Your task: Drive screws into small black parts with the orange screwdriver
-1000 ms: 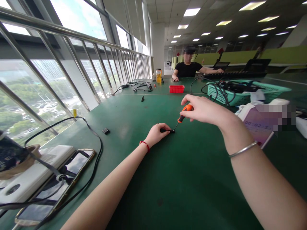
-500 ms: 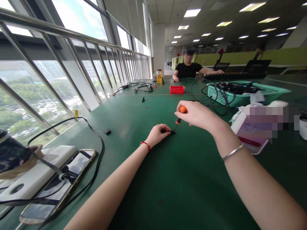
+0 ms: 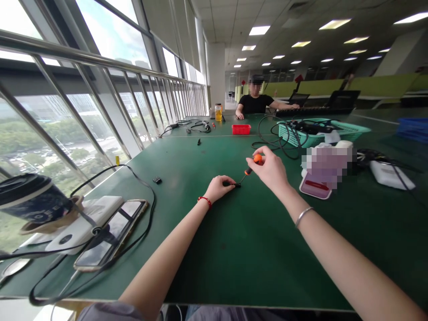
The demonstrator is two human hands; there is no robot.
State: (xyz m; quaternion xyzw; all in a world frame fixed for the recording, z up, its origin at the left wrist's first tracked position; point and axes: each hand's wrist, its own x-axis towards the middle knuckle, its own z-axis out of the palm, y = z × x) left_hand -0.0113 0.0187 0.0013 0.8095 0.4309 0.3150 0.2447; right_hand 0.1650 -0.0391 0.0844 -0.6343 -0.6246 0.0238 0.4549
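The left hand [image 3: 219, 187] lies knuckles up on the green table [image 3: 254, 249], its fingers curled shut and pinching a small black part [image 3: 234, 183] down against the table top. A red string bracelet [image 3: 203, 201] sits on that wrist. The right hand [image 3: 271, 169] is closed round the orange-and-black handle of a screwdriver [image 3: 253, 163], with thumb and fingertips gripping its rounded orange end. The tool slants down and to the left, and its thin tip meets the small black part at the end away from the left fingers. A silver bangle [image 3: 302, 215] circles the right wrist.

Left of the small black part, well apart from it, lies another small black piece [image 3: 157, 180]. Further left and nearer the camera are a phone [image 3: 112, 234], a white power bank [image 3: 82, 223], a looping black cable [image 3: 147, 209] and a tilted paper cup [image 3: 33, 203]. Right of the small black part, a pink-and-white box [image 3: 316, 186] rests on the table, partly blurred, with a white device [image 3: 391, 174] beyond it. Behind the small black part stand a red tray [image 3: 241, 129], a teal basket [image 3: 347, 130] holding cables, and a jar of yellow liquid [image 3: 218, 112]. A person in a black shirt [image 3: 256, 103] sits at the far end.
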